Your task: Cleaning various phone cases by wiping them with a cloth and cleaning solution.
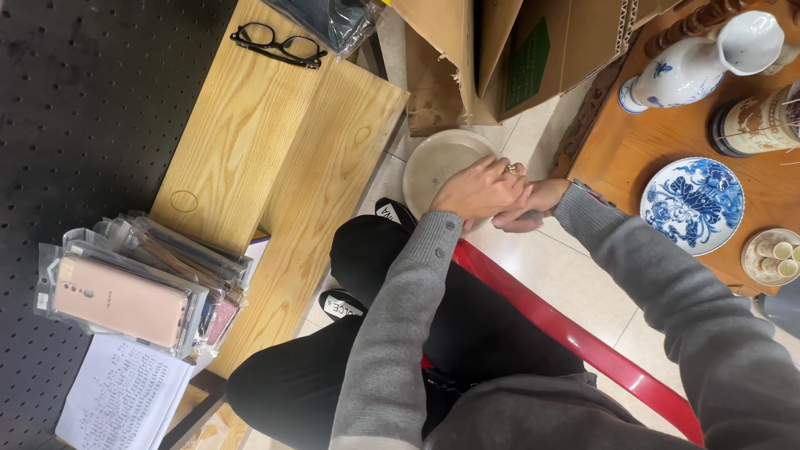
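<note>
Two hands meet over a shallow round basin (433, 162) that sits on the tiled floor (575, 275), at the foot of some cardboard boxes (500, 50). I am looking down from a head camera, past my grey sleeves and black trousers. My left hand (479, 190) lies on top, fingers curled, with a ring (511, 169) on one finger. My right hand (533, 204) is tucked under it, and the two are clasped together (I cannot tell whether anything is held between them). Both hover above the basin's near rim; whether they touch it I cannot tell.

Beside my knees runs a light wooden bench (275, 158). A pair of black glasses (277, 43) rests at its far end. At its near end, against a dark perforated panel (75, 125), sits a stack of phone cases (146, 283) in clear sleeves, the top one pink, with a handwritten sheet of paper (121, 392) under them.

On the other side is a brown wooden table (625, 158). Along its edge sit a blue and white plate (693, 204), a white vase (700, 62) lying on its side, and a small dish of little cups (773, 254). A red chair rim (575, 337) curves beneath me.
</note>
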